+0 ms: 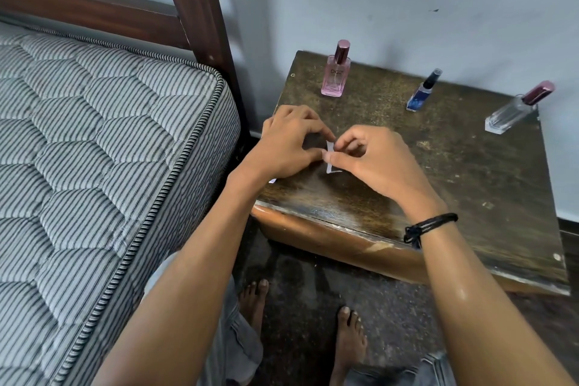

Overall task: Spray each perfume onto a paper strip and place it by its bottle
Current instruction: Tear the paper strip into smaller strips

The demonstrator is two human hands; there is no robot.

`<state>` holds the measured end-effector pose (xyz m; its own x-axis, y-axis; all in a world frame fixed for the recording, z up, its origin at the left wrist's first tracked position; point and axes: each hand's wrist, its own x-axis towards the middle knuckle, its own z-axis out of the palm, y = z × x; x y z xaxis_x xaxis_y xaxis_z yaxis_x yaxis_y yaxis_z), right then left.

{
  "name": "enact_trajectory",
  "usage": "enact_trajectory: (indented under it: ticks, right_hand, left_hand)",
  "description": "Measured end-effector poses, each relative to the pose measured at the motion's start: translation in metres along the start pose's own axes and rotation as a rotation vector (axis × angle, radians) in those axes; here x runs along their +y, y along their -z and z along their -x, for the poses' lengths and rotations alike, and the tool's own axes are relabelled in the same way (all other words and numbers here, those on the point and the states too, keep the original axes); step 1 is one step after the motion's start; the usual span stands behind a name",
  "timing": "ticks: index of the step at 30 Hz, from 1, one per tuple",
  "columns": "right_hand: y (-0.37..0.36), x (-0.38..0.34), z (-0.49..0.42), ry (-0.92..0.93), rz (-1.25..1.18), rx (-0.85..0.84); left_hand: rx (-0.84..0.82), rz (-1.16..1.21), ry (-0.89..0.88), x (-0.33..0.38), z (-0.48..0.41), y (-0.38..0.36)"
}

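Three perfume bottles stand along the back of a worn wooden bedside table (470, 185): a pink bottle (334, 74) at the left, a small blue spray bottle (421, 93) in the middle and a clear bottle with a maroon cap (517, 110) at the right. Both hands meet over the table's front left part. My left hand (288, 144) and my right hand (372, 157) pinch a white paper strip (330, 158) between their fingertips. Another bit of white paper (272, 180) peeks out under my left wrist at the table's edge.
A striped mattress (94, 150) on a dark wooden bed frame (200, 9) fills the left side, close to the table. A pale wall stands right behind the bottles. My bare feet rest on the dark floor (300, 285) below the table's front edge.
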<state>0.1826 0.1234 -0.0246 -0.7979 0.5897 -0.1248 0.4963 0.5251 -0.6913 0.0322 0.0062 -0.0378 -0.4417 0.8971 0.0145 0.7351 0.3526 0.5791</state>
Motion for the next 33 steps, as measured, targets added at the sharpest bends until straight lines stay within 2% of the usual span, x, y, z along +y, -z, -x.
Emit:
enact_trajectory:
  ticks: [3, 8, 10, 14, 20, 22, 24, 28, 33]
  right_hand:
    - [-0.003, -0.003, 0.005, 0.027, 0.044, -0.051]
    - [-0.010, -0.006, 0.005, 0.054, 0.123, -0.044]
    - [-0.010, -0.008, 0.004, -0.013, -0.011, -0.090]
    - [-0.009, -0.009, 0.005, -0.265, -0.380, -0.203]
    - [-0.003, -0.010, 0.006, -0.406, -0.539, -0.357]
    - [0.002, -0.008, 0.005, -0.386, -0.501, -0.399]
    - [0.008, -0.004, 0.004, -0.334, -0.424, -0.352]
    - [0.017, 0.011, 0.001, -0.120, -0.055, -0.202]
    - [0.011, 0.015, 0.002, 0.098, 0.090, -0.179]
  left_hand:
    - [-0.009, -0.033, 0.002, -0.001, -0.002, -0.005]
    - [-0.021, -0.062, 0.024, -0.003, -0.005, -0.009]
    - [-0.021, -0.053, 0.033, -0.003, -0.005, -0.009]
    - [-0.027, -0.036, 0.047, -0.002, -0.005, -0.008]
    - [-0.036, -0.023, 0.050, -0.001, -0.005, -0.008]
    - [-0.035, -0.025, 0.047, -0.001, -0.005, -0.008]
    - [-0.034, -0.028, 0.048, -0.002, -0.005, -0.007]
    - [-0.027, -0.010, 0.054, -0.001, -0.005, -0.006]
    - [-0.033, -0.019, 0.060, -0.001, -0.005, -0.006]
